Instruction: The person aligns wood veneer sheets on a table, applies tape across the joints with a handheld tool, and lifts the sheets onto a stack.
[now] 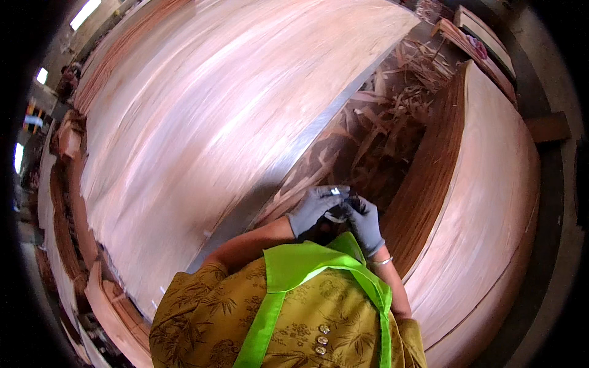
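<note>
Both my hands wear grey gloves and meet close together in front of my chest. My left hand is closed, its fingers bent toward the right hand. Beside it my right hand is closed too, with fingertips pressed against the same spot. Between them is a small dark thing, mostly covered by the fingers; its kind cannot be made out. A small bright white spot shows at the left fingertips. Just beyond the hands lie loose veneer scraps on the floor.
A wide pile of pale wood veneer sheets with a straight metal edge strip stands to my left. Another thick veneer stack rises at my right. More wood pieces lie at the far right, and bent sheets at the near left.
</note>
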A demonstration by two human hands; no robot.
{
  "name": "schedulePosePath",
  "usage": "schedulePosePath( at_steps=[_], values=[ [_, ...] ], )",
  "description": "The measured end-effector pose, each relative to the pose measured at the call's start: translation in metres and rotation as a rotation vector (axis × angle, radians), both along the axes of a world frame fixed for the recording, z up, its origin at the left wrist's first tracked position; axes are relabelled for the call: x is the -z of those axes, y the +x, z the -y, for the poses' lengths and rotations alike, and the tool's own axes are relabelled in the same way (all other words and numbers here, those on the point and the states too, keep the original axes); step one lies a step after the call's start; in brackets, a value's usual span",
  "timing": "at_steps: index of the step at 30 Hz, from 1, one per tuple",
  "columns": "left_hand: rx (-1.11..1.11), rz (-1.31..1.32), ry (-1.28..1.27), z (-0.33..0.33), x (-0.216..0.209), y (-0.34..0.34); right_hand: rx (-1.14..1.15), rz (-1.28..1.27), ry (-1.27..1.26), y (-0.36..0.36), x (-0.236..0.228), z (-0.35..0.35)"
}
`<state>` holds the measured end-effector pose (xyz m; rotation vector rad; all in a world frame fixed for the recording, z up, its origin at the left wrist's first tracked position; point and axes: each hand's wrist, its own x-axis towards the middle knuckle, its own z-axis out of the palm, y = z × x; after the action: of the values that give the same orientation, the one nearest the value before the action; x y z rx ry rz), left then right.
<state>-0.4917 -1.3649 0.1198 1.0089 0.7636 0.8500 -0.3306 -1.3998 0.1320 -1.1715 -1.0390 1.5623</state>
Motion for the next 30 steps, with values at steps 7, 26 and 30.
schedulePosePath(
  at_steps=[7,26,30],
  values=[
    [0.015,-0.104,0.096,-0.111,0.016,0.094,0.077,0.118,-0.036,0.097,0.015,-0.096],
    [0.070,-1.500,1.168,-0.580,0.113,0.152,0.206,0.258,-0.125,0.211,0.075,-0.475],
    [0.054,-1.443,1.143,-0.588,0.106,0.151,0.187,0.140,-0.184,0.216,0.093,-0.560]
  ],
)
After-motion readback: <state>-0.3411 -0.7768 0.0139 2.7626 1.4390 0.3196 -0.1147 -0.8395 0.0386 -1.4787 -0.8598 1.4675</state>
